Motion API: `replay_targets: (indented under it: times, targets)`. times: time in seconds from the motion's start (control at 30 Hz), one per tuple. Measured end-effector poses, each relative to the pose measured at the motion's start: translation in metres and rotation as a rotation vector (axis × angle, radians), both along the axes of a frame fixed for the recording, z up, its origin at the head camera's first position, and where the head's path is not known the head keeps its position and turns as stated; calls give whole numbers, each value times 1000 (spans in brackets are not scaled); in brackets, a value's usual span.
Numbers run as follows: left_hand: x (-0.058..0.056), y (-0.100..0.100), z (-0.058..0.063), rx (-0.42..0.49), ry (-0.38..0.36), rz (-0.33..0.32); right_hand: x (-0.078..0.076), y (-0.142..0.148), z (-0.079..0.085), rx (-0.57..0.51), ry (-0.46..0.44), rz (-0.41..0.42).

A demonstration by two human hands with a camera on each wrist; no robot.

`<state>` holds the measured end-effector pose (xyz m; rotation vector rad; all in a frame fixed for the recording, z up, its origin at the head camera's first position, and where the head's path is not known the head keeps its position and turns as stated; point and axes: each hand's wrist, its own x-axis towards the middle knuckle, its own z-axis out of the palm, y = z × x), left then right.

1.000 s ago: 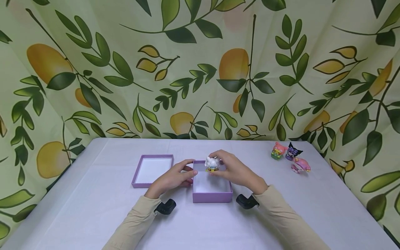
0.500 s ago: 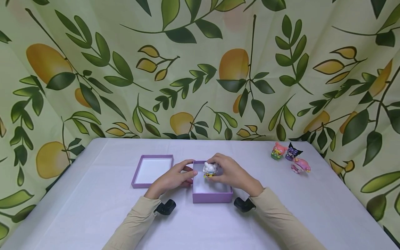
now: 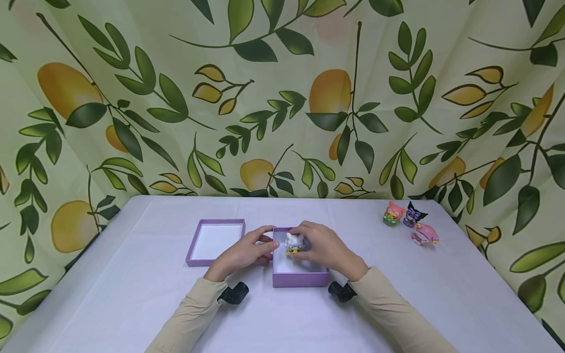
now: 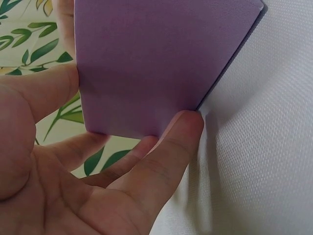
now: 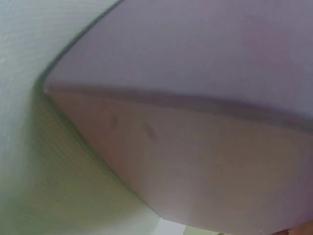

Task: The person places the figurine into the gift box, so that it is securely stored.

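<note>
Inside the purple box (image 3: 300,280), the right hand (image 3: 328,247) pinches a small toy figurine (image 3: 294,243) with a white top and a yellow lower part. The figurine stands upright near the box's left side; whether it touches the white floor is hard to tell. The left hand (image 3: 243,254) grips the box's left side, thumb at the rim and fingers against the outer wall. A close view of that wall of the box (image 4: 146,63) fills the left wrist view, fingers on its edges. In the right wrist view only the box's outside (image 5: 195,156) shows large; the figurine is hidden there.
A shallow purple lid (image 3: 215,240) with a white inside lies left of the box. Three figurines, one pink and green (image 3: 392,214), one black and purple (image 3: 413,214) and one pink (image 3: 425,234), are at the back right of the white-covered table (image 3: 132,274). A leaf-patterned curtain (image 3: 282,122) hangs behind.
The right hand has brought the white figurine down and slightly left and nearer, deeper into the box. The left hand and the box have stayed in place.
</note>
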<state>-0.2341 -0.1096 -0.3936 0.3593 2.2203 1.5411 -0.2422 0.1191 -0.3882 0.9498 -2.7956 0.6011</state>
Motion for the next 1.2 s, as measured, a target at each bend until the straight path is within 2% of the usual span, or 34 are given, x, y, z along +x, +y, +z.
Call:
replay_targets:
  times: [0.33,0.77,1.2]
  targets:
    - [0,-1,0,1,-1,-1,-1,4,3,-72,-96,44]
    - [-1,0,0,5,4,0,-6,-1,-3,-144,-43,109]
    - [0,1,3,-6,-3,17,-9,-13,-11,-170,-12,133]
